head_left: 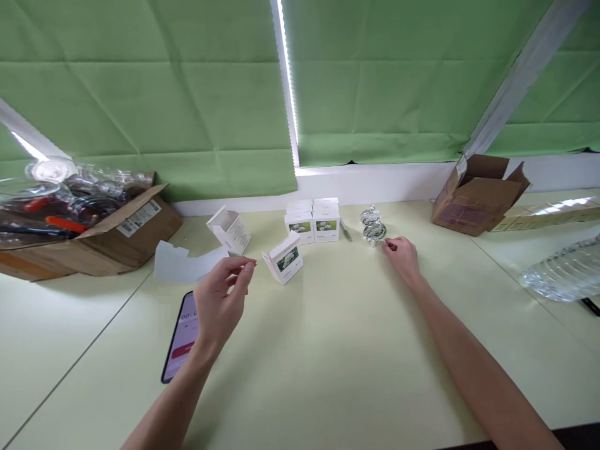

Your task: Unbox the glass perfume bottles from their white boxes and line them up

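My left hand (224,300) hovers above the pale table (328,350), thumb and fingers loosely pinched with nothing visible in them, just left of a small open white box (284,257) with a green picture. My right hand (401,255) is stretched far forward with curled fingertips touching a shiny silver wrapped item (372,226). Behind the open box stand several closed white boxes (313,221) in a block. Another open white box (230,230) and a flat white card (184,264) lie to the left. A phone (182,337) lies under my left wrist.
A torn cardboard carton (107,240) with plastic-wrapped items sits at the far left. An open brown carton (477,195) stands at the back right. Clear plastic packaging (565,272) lies at the right edge. A pen (345,231) lies beside the boxes. Green curtains hang behind.
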A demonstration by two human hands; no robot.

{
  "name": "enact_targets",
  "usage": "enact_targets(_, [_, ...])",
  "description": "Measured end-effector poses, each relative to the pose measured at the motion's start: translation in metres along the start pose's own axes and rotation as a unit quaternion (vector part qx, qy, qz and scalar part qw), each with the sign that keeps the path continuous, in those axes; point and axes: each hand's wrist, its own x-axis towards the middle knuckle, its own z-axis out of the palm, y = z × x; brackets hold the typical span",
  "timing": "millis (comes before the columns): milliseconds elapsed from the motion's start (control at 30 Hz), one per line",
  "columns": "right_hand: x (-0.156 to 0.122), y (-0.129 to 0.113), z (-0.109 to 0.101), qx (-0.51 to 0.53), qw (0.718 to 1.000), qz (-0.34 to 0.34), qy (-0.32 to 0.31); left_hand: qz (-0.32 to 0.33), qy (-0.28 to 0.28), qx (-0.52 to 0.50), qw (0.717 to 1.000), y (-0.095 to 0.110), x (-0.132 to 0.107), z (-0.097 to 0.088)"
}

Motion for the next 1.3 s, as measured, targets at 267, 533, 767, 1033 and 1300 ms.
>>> enact_targets(267, [0.001,0.000,0.002,0.027,0.999,-0.008,0.017,-0.021,0.019,0.003,1.000,-0.014,0.008,0.002])
enact_targets(533, [-0.003,-0.008,-0.027,0.051,0.993,-0.030,0.101,0.007,-0.017,0.101,0.995,-0.033,0.006,0.009])
enact_targets(767, [-0.023,-0.053,-0.042,0.065,0.968,-0.174,0.169,-0.056,-0.104,0.093,0.989,-0.046,-0.008,0.034])
enact_targets(1033, [-0.060,-0.121,-0.055,0.146,0.932,-0.325,0.066,0.274,-0.115,0.260,0.919,-0.047,-0.022,0.042])
enact_targets(1300, [-0.087,-0.136,-0.049,0.077,0.893,-0.438,-0.072,0.401,-0.115,0.282,0.864,-0.028,-0.035,0.048])
